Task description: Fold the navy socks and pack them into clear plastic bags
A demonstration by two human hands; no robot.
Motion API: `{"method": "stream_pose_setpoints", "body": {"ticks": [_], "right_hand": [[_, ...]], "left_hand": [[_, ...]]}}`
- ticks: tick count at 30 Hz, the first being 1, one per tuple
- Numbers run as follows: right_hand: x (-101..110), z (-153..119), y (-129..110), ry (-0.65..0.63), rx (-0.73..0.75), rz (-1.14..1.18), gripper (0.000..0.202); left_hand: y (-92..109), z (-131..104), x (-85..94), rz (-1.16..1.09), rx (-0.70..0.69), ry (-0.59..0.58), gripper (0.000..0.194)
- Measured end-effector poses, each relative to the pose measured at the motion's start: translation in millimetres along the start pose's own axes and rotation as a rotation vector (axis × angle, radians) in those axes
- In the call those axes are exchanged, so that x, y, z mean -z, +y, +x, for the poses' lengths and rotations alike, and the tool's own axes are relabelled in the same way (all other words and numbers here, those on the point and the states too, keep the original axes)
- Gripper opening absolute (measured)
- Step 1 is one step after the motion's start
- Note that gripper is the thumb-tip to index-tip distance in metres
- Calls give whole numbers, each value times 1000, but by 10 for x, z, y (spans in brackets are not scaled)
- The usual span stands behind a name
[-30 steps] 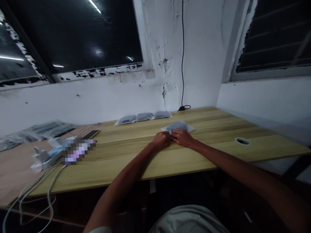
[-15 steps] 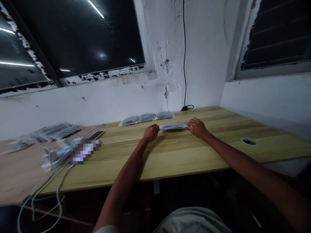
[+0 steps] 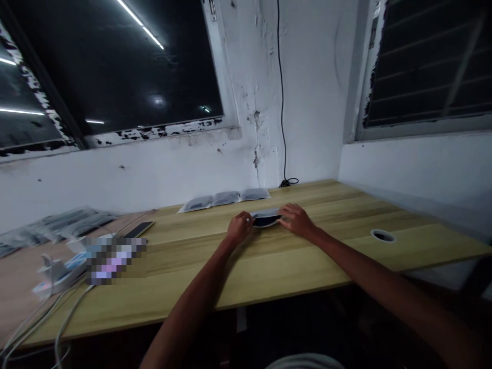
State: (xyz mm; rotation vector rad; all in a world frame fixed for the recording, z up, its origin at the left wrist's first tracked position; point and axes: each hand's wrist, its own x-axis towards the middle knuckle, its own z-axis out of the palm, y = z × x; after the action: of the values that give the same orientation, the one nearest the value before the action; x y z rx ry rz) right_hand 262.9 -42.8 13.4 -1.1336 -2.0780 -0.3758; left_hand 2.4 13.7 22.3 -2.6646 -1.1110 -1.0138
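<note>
A frosted plastic bag (image 3: 265, 213) is held at its two ends over the wooden table. Its near edge gapes, and something dark shows inside that I cannot make out. My left hand (image 3: 240, 227) pinches the left end, fingers closed. At the right end, my right hand (image 3: 296, 219) grips the bag with thumb and fingers. Behind them, three similar filled bags (image 3: 226, 198) lie in a row near the wall.
On the left are a pile of flat plastic bags (image 3: 57, 225), a dark phone (image 3: 139, 229), a white power strip (image 3: 57, 281) with cables, and a blurred-out item (image 3: 115, 260). The wooden table (image 3: 307, 266) has a round cable hole (image 3: 383, 236) at right. A black cord (image 3: 283, 128) hangs down the wall.
My hands have come closer together on the bag, and its mouth has spread, showing a dark inside. The camera view has shifted a little.
</note>
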Motion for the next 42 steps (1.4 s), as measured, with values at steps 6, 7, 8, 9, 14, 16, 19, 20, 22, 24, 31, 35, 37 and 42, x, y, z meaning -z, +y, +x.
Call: {"method": "stream_pose_setpoints", "body": {"ticks": [6,7,8,9,14,16,19,20,22,24,31,35,37,42], "right_hand": [[-232,-10,-402,-120,159,144,32],[-269,-10,-408,-139,146,121,35],[-296,-9,-395,-160,127,97,37],[-311,-11,-366,-184,99,78,38],[-264,-35,-190,-284,-20,20,38],[-228,-28,-171,-289,-43,6,40],[-179,7,-186,-293,-111,73,47],[-164,20,-191,-293,-139,106,48],[-133,40,-183,-283,-184,175,45],[-99,46,-147,-272,-197,267,45],[98,61,0,-266,-380,1007,53],[253,113,65,1,-600,1333,48],[327,126,139,133,-654,1355,45],[406,106,298,261,-712,1305,41]], "left_hand": [[172,-31,-49,19,-50,-30,18],[197,-36,-62,10,-59,-37,19],[218,-41,-76,-9,-71,-42,19],[235,-45,-91,-42,-83,-42,18],[229,-49,-155,-358,-75,-39,11],[185,-41,-161,-464,-14,-43,10],[103,-24,-165,-572,82,-54,16],[78,-18,-171,-598,112,-54,18],[38,-7,-193,-635,167,-41,22],[13,4,-225,-652,197,-21,23],[-95,47,-262,-728,310,-19,19],[-247,48,-210,-662,408,37,9],[-347,45,-169,-526,506,121,7],[-566,11,-58,-150,579,212,14]]}}
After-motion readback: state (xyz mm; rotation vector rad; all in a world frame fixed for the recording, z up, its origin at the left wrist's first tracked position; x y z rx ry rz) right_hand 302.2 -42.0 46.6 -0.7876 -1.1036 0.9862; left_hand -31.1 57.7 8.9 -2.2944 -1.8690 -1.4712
